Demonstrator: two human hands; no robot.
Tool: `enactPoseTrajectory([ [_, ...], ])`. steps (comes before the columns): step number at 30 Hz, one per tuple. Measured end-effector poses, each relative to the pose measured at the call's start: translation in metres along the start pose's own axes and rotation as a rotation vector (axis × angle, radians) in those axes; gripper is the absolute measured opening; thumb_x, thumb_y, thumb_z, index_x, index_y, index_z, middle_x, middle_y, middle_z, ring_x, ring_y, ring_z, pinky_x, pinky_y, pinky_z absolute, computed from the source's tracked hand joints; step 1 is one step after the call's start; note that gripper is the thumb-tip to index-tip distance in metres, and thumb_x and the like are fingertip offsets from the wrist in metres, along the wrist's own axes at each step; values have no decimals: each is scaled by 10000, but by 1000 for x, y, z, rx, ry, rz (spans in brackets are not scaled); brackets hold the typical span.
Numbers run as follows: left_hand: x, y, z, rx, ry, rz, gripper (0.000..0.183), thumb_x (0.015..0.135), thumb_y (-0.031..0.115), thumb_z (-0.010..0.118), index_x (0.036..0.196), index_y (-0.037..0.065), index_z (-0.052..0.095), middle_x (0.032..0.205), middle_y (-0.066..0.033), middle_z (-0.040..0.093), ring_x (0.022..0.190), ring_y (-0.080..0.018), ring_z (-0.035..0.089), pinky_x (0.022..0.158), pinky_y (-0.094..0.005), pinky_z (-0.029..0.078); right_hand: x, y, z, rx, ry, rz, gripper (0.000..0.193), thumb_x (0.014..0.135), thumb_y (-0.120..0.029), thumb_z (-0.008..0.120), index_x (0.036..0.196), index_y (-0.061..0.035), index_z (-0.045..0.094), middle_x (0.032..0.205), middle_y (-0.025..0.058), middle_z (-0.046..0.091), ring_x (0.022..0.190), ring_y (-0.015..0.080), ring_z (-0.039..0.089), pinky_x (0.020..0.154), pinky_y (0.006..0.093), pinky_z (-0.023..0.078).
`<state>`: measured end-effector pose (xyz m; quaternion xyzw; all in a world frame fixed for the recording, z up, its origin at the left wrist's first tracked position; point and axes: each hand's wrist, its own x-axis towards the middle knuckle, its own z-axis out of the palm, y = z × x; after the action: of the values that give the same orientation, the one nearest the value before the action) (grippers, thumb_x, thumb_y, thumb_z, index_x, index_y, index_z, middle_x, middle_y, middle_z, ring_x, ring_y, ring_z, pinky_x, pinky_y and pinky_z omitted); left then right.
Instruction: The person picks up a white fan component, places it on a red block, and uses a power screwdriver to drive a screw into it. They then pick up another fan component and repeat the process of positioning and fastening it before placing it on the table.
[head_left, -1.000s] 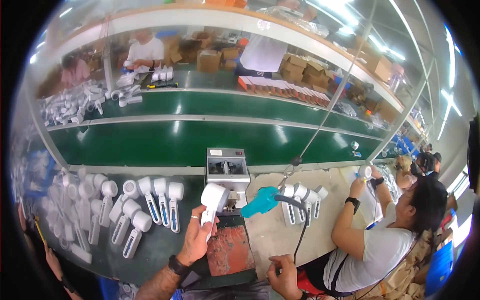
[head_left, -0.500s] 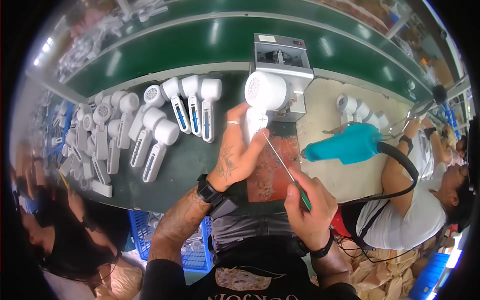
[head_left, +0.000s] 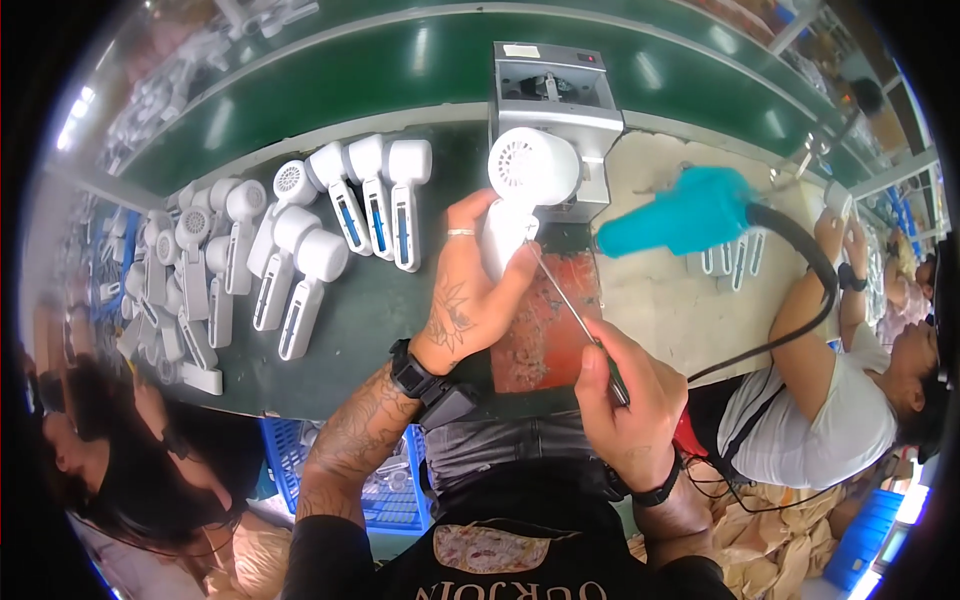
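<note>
My left hand (head_left: 478,290) is closed around the handle of a white hair-dryer-shaped housing (head_left: 535,168). Its round head, with a slotted grille on one end, points away from me, and my thumb lies along the neck. In my right hand (head_left: 640,400) is a screwdriver (head_left: 568,302) with a long thin shaft, its handle mostly hidden by my fingers. The shaft slants up to the left, and its tip meets the housing at or very near the neck, beside my left thumb. Whether it sits in a screw is too small to tell.
Several similar white housings (head_left: 310,250) cover the bench's left side. Behind my hands stands a grey metal machine (head_left: 555,120). A teal power tool (head_left: 680,212) with a black cable hangs at right, above more housings. A red worn patch (head_left: 545,340) marks the bench. People sit on both sides.
The screwdriver's handle has turned in my right hand while its tip stays by the neck. The teal tool has swung up and slightly left. My view has shifted a little.
</note>
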<state>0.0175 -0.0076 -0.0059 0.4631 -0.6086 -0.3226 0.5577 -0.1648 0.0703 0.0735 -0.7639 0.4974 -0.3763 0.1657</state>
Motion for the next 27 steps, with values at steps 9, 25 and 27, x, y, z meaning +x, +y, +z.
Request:
enactPoseTrajectory([
  [9,0,-3,4,5,0,12,571,892,136,648,1348,-36,352,1185,-196,527,1069,-254,559,938,-373,452,-1,0,-5,-27,-26,-5,246,860,-19,660,1104,11,661,896,173,708,643,289,666,585,326,508],
  [25,-4,2,5,82,2,15,562,892,125,663,1345,-28,367,1175,-209,553,1038,-273,587,915,-388,468,0,0,2,-63,-39,-13,258,849,12,667,1105,25,638,888,174,698,610,292,657,539,344,501],
  [27,-2,2,5,100,0,21,560,892,122,664,1344,-27,370,1172,-207,557,1039,-271,586,915,-385,468,0,3,2,-50,-40,-8,262,849,17,665,1109,29,635,899,176,698,610,292,656,535,346,496],
])
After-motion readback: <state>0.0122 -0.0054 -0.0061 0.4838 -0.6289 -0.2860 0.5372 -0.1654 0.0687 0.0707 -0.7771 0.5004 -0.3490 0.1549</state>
